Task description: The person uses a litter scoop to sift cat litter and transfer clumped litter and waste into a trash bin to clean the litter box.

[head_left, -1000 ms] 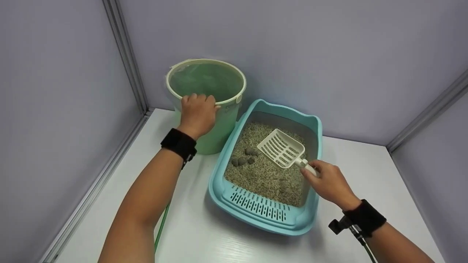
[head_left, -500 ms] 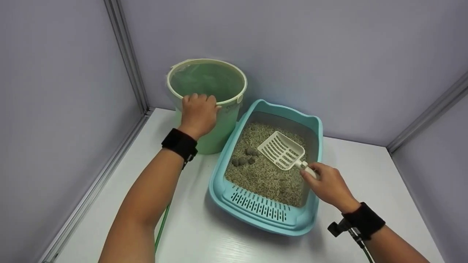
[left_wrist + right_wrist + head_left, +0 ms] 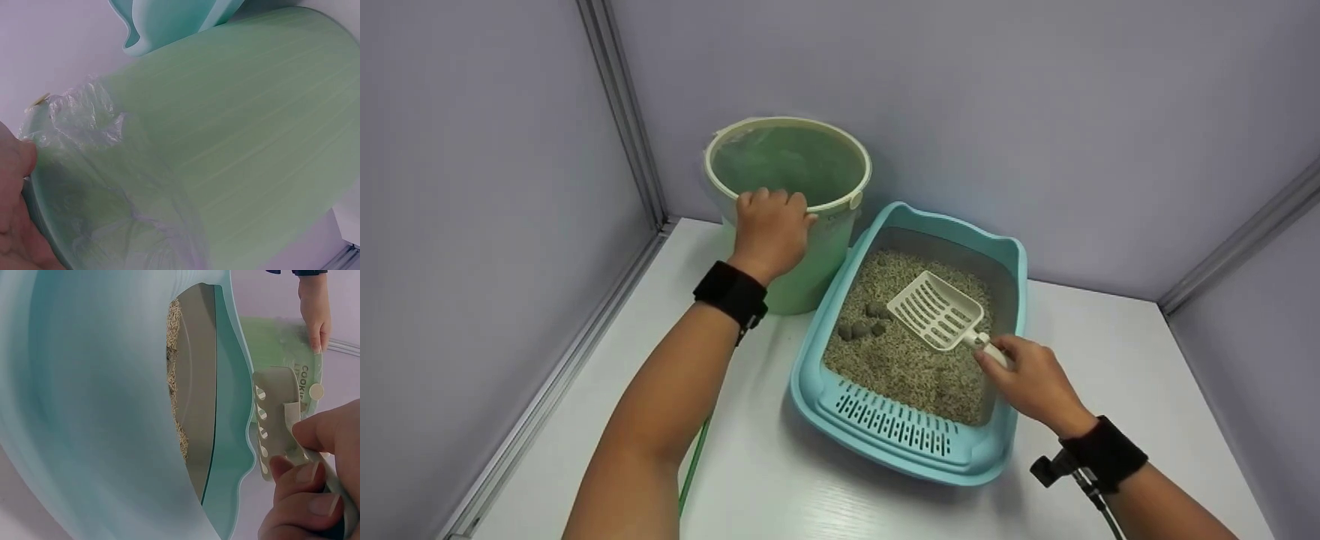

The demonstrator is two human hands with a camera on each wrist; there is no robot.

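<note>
Your right hand (image 3: pixel 1035 379) pinches the scoop (image 3: pixel 936 311) by its thin handle, over the litter box (image 3: pixel 900 442) mid-table. It's light, stiff plastic. Left hand (image 3: pixel 769 229) grips bucket (image 3: pixel 787 161) rim, back-left corner.

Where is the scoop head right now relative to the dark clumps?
In the head view, the scoop sits over the litter in the teal tray, just right of the dark clumps, its handle gripped by the right hand.

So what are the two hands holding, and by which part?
The right hand grips the slotted scoop by its handle, over the litter tray. The left hand holds the green bucket at its rim.
</note>
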